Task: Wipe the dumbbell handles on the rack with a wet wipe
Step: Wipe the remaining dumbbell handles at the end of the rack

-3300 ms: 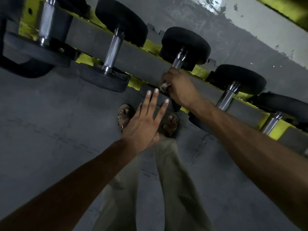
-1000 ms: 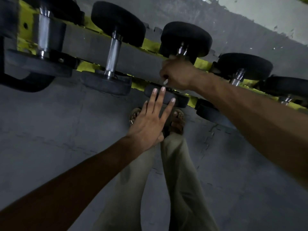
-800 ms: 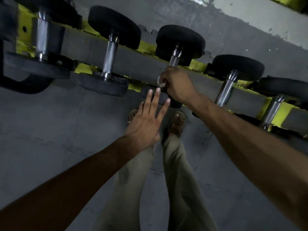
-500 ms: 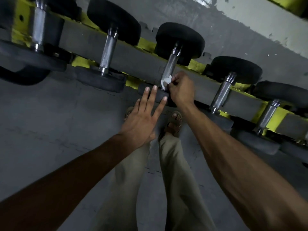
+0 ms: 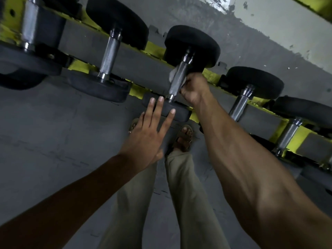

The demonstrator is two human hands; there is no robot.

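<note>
A yellow and grey rack [image 5: 142,60] runs across the top of the view and carries several black dumbbells with steel handles. My right hand [image 5: 193,88] holds a white wet wipe [image 5: 173,73] behind the knurled handle [image 5: 177,78] of the middle dumbbell; the wipe shows on the handle's left side and the hand is on its right. My left hand [image 5: 148,133] is spread flat, with its fingertips on that dumbbell's near black head [image 5: 179,114].
Neighbouring handles stand to the left [image 5: 109,56] and to the right [image 5: 240,103], [image 5: 287,135]. My legs in light trousers [image 5: 185,194] and a sandalled foot [image 5: 184,137] are on the grey mat floor below the rack. A grey wall rises behind.
My right hand has slid up the middle handle with the wipe, which now sits higher and behind the bar. My left hand stays on the near head.
</note>
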